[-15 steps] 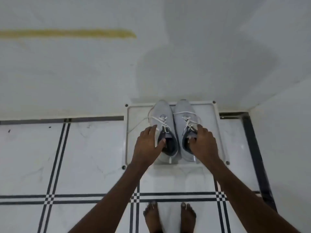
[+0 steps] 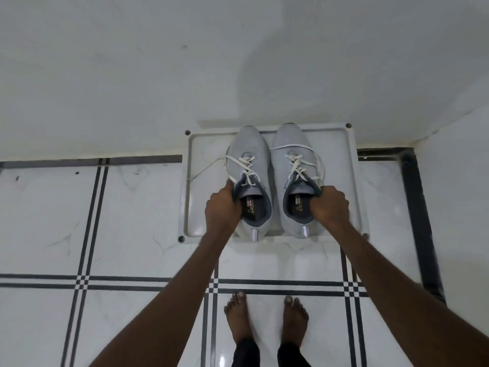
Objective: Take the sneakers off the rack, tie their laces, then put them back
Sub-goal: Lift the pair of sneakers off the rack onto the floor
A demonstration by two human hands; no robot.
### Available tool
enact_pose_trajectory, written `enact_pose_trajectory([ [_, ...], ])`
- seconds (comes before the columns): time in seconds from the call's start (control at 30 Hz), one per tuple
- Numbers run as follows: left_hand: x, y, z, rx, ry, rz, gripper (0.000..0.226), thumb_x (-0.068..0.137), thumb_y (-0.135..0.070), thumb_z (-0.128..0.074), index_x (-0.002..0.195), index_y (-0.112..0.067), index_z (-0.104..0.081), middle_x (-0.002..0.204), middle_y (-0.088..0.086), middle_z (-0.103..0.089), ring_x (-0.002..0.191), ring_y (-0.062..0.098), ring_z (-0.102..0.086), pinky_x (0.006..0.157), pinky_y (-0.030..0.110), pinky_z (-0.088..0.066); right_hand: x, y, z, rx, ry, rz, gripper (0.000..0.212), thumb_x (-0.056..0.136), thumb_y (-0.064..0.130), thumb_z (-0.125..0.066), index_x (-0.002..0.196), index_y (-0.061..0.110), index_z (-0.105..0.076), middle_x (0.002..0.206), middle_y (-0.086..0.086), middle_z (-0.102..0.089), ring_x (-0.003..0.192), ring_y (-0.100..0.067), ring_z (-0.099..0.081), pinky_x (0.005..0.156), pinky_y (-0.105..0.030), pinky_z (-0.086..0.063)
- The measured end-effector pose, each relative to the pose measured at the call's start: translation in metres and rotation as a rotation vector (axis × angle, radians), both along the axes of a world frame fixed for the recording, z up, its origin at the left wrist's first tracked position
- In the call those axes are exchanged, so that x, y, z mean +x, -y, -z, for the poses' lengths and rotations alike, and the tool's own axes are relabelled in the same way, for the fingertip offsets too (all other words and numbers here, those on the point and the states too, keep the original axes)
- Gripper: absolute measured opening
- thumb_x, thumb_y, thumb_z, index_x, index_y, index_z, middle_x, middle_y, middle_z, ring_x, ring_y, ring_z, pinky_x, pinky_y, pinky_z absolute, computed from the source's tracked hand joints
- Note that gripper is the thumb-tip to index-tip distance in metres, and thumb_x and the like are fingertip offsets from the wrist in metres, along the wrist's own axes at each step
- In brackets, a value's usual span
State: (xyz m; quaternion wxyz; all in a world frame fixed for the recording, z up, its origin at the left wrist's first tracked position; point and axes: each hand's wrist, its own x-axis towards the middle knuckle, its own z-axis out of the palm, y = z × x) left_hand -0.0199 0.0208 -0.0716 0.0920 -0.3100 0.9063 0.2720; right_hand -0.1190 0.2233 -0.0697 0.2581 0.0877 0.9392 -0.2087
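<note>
The person is bending over a white rack tray [image 2: 341, 144] that is lying on the tiled floor [image 2: 132, 207] against the wall [image 2: 132, 75]. Two light grey sneakers are standing side by side on this tray, with their toes pointing away from the person. The left hand [image 2: 222, 207] is grasping the left sneaker [image 2: 248, 152] at the outer edge of its dark collar, with the fingers curled into the opening. The right hand [image 2: 329, 205] is grasping the right sneaker [image 2: 289, 144] in the same way, on the outer side of its collar. Both sneakers are lying between the two hands, just beside each other. I cannot tell if their soles are touching the tray or are a little above it. The white laces [image 2: 297, 165] are hanging loose: one end is trailing beyond the left hand across the tray, and another is looping over the side of the right sneaker, above the right hand. The person's bare feet [image 2: 238, 319] are standing on the floor below the forearms, near the black stripes of the tiles.
</note>
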Motion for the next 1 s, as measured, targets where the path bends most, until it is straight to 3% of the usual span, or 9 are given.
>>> enact_pose_trajectory([
  [0.13, 0.039, -0.008, -0.034, -0.016, -0.037, -0.019, 0.033, 0.084, -0.005, -0.047, 0.115, -0.010, -0.057, 0.086, 0.015, -0.070, 0.079, 0.040, -0.064, 0.064, 0.039, -0.047, 0.029, -0.010, -0.029, -0.019, -0.037, -0.023, 0.026, 0.083, 0.007, -0.051, 0.103, 0.000, -0.065, 0.106, -0.024, -0.068, 0.102, -0.046, -0.061, 0.078, -0.038, -0.043],
  [0.33, 0.118, -0.035, -0.089, 0.002, -0.145, -0.039, 0.030, 0.085, -0.003, -0.052, 0.114, -0.007, -0.059, 0.077, 0.012, -0.067, 0.069, 0.036, -0.060, 0.057, 0.032, -0.039, 0.103, -0.036, -0.068, -0.145, -0.079, -0.084, 0.018, 0.085, 0.012, -0.048, 0.091, 0.004, -0.063, 0.091, -0.017, -0.068, 0.087, -0.040, -0.062, 0.075, -0.039, -0.049],
  [0.57, 0.230, -0.060, -0.109, 0.018, -0.156, -0.046, 0.019, 0.085, -0.005, -0.054, 0.103, -0.009, -0.060, 0.067, -0.003, -0.055, 0.060, 0.026, -0.051, 0.049, 0.020, -0.027, 0.211, -0.072, -0.088, -0.152, -0.114, -0.097, 0.015, 0.087, 0.014, -0.050, 0.091, 0.005, -0.062, 0.086, -0.013, -0.064, 0.077, -0.033, -0.054, 0.070, -0.035, -0.039],
  [0.7, 0.301, -0.073, -0.082, 0.046, -0.156, -0.028, 0.024, 0.084, -0.004, -0.054, 0.107, -0.008, -0.061, 0.073, 0.008, -0.064, 0.062, 0.023, -0.047, 0.049, 0.023, -0.026, 0.284, -0.094, -0.068, -0.126, -0.102, -0.076, 0.015, 0.085, 0.010, -0.048, 0.088, 0.003, -0.062, 0.081, -0.012, -0.063, 0.073, -0.032, -0.053, 0.067, -0.034, -0.039],
  [0.87, 0.361, -0.093, -0.011, 0.067, -0.097, -0.012, 0.038, 0.085, -0.004, -0.053, 0.122, -0.011, -0.059, 0.087, 0.015, -0.070, 0.080, 0.035, -0.064, 0.062, 0.027, -0.033, 0.347, -0.114, 0.006, -0.095, 0.007, -0.031, 0.009, 0.081, 0.009, -0.048, 0.079, 0.007, -0.057, 0.085, -0.017, -0.066, 0.076, -0.037, -0.058, 0.066, -0.038, -0.044],
  [1.0, 0.384, -0.109, 0.086, 0.061, 0.002, 0.010, 0.041, 0.088, -0.005, -0.049, 0.128, -0.011, -0.054, 0.092, 0.017, -0.070, 0.084, 0.038, -0.064, 0.065, 0.031, -0.036, 0.370, -0.121, 0.094, -0.054, 0.078, 0.011, 0.020, 0.082, 0.009, -0.049, 0.095, 0.002, -0.063, 0.099, -0.022, -0.068, 0.093, -0.043, -0.063, 0.074, -0.037, -0.043],
])
